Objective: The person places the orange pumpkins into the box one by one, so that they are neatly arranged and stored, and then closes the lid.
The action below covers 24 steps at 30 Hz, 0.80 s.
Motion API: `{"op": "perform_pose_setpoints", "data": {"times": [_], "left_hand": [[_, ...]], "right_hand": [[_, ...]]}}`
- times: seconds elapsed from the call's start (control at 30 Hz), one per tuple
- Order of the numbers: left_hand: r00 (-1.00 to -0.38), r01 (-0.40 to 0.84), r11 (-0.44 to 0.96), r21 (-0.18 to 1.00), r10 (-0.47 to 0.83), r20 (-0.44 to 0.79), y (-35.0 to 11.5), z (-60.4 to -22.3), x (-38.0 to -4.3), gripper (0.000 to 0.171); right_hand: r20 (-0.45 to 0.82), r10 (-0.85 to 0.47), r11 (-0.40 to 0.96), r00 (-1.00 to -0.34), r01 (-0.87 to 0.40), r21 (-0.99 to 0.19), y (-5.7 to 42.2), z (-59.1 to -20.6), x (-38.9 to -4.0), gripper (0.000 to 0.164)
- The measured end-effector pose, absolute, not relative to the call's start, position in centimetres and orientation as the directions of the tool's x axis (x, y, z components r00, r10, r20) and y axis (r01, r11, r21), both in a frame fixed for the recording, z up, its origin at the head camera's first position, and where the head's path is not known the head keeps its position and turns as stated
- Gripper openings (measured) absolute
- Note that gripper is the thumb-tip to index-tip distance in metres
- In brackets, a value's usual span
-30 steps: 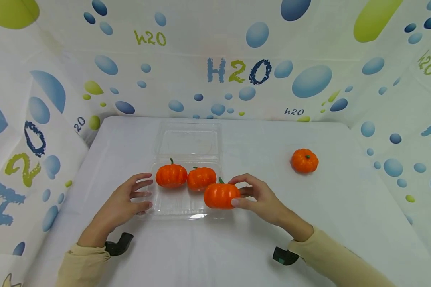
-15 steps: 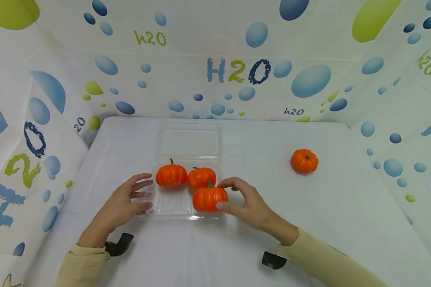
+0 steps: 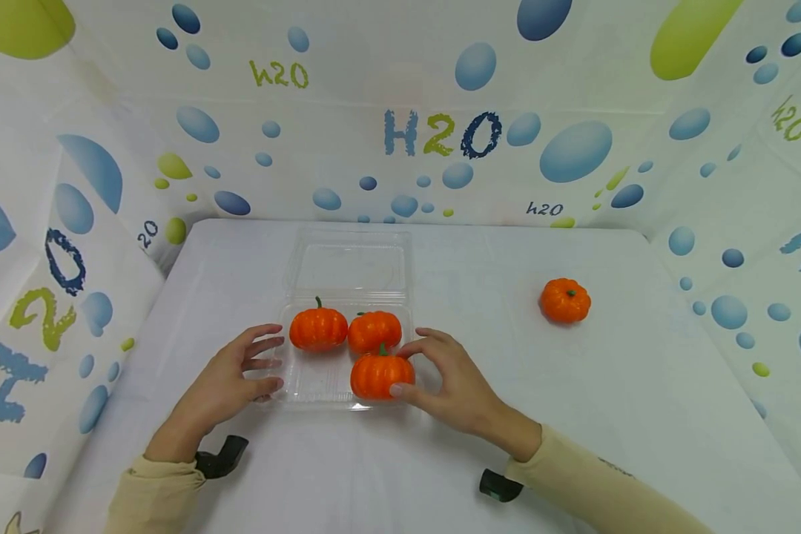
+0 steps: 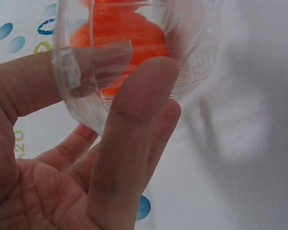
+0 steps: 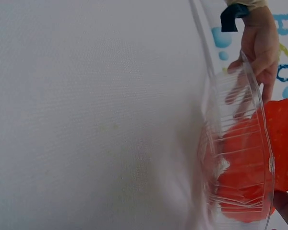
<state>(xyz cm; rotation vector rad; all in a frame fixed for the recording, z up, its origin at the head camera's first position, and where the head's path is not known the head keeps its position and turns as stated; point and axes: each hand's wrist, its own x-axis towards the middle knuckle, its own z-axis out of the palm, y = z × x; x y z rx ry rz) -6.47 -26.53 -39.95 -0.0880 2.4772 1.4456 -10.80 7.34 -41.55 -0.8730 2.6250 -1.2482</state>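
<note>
In the head view, a clear plastic clamshell box [image 3: 317, 382] lies unfolded on the table, its lid [image 3: 350, 263] flat toward the back. Two orange toy pumpkins stand in its rear half: one with an upright stem [image 3: 317, 330] and a smaller pumpkin [image 3: 374, 331] beside it. My right hand [image 3: 457, 389] pinches a third pumpkin [image 3: 377, 377] between thumb and fingers, at the box's front right. Spread, slightly bent fingers of my left hand [image 3: 223, 378] are at the box's left wall. The left wrist view has its thumb [image 4: 134, 110] close against the clear plastic.
Another orange pumpkin [image 3: 565, 300] sits alone on the table's right side. White cloth [image 3: 494, 274] covers the table. Behind and at both sides hangs a white curtain [image 3: 347, 111] with blue and green drops.
My right hand has carried its pumpkin leftward and slightly toward me, from the box's right edge to over its front right part. The left hand stays where it was.
</note>
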Motion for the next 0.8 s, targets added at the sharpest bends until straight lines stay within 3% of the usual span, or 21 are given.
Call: {"op": "perform_pose_setpoints", "data": {"times": [0.27,0.8], "left_hand": [[-0.962,-0.184,0.511,0.840,0.081,-0.260,-26.5,-40.1,-6.5,0.080],[-0.963,-0.180,0.509,0.842,0.083,-0.256,-26.5,-40.1,-6.4,0.080]], "right_hand": [[0.233,-0.582,0.512,-0.779,-0.574,-0.639,7.2,-41.9,-11.2,0.041],[0.304,-0.637,0.574,-0.709,-0.699,-0.427,6.5,-42.9,-11.8,0.050]]}}
